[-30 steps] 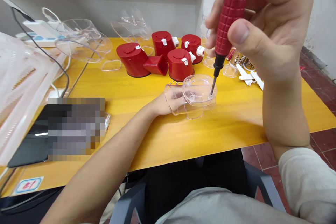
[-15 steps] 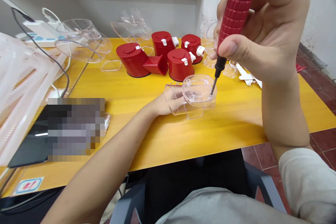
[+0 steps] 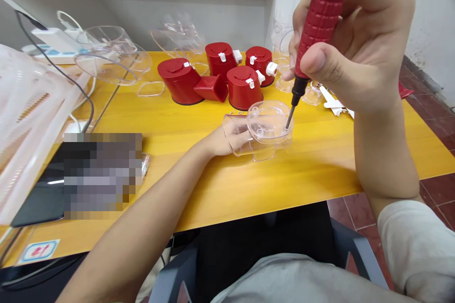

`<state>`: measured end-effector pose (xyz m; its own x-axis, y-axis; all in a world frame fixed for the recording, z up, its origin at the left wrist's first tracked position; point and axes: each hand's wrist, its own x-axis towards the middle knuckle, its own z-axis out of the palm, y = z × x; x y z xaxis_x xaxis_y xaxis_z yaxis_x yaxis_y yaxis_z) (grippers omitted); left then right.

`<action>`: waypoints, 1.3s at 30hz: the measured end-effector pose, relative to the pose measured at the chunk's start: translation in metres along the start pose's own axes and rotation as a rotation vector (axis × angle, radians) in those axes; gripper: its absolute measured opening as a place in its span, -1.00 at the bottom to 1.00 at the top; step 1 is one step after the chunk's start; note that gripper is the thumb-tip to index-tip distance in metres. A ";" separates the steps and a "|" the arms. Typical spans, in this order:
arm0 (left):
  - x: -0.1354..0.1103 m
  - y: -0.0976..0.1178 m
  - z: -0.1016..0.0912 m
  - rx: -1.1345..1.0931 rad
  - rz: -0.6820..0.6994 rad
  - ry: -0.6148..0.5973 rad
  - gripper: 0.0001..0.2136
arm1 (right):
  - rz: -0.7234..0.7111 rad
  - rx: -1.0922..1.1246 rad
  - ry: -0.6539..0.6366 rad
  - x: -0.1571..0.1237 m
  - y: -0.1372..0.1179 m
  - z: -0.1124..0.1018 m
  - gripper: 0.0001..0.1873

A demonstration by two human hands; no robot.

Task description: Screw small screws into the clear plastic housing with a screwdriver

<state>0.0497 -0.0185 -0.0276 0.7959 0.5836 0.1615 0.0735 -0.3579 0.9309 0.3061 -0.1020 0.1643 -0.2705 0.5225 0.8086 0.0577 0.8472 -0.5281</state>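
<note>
Left hand (image 3: 227,138) is gripping a clear plastic case (image 3: 270,123), right hand (image 3: 355,42) pinching a red screwdriver (image 3: 315,33). Tip seems to sit inside the case.

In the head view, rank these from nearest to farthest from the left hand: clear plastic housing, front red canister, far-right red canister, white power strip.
1. Clear plastic housing: held in the left hand, just to its right.
2. Front red canister: ahead of the hand.
3. Far-right red canister: behind the front one.
4. White power strip: far back left.
</note>
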 end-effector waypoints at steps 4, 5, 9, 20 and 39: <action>0.000 -0.006 0.002 -0.035 0.018 0.010 -0.34 | 0.070 -0.028 0.044 -0.003 -0.007 0.003 -0.70; 0.000 -0.008 0.002 -0.048 0.017 0.012 -0.34 | 0.077 -0.017 0.057 -0.003 -0.008 0.004 -0.71; -0.001 -0.009 0.004 -0.105 -0.017 -0.001 -0.35 | 0.038 -0.007 0.052 -0.001 -0.004 0.005 -0.72; 0.000 -0.001 0.002 -0.062 -0.060 0.011 -0.33 | 0.053 0.001 0.057 0.000 -0.008 0.007 -0.74; -0.001 0.002 0.003 -0.083 -0.067 -0.009 -0.35 | 0.374 0.025 0.014 0.003 -0.001 0.006 -0.08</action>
<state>0.0510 -0.0217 -0.0269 0.7964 0.5972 0.0957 0.0767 -0.2568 0.9634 0.2999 -0.1013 0.1661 -0.2225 0.7967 0.5619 0.1262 0.5951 -0.7937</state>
